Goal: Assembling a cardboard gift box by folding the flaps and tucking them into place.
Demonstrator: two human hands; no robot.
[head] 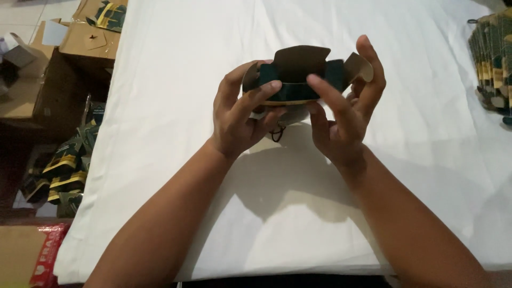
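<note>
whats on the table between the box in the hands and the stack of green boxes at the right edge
Nothing: in the head view only bare white tablecloth lies between the dark green box and the stack of green boxes.

A matt dark-green cardboard box (298, 80) with brown inside sits above smooth white cloth (160, 106).

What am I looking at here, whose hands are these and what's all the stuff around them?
There is one picture, taken by a camera worn on a person's head, looking down at their own bare hands. The left hand and the right hand together hold a small dark green cardboard box with its brown flaps open, just above a table covered by a white cloth. At the table's right edge lies a stack of flat green and gold boxes. On the floor to the left stand brown cartons and a pile of more flat boxes.
</note>
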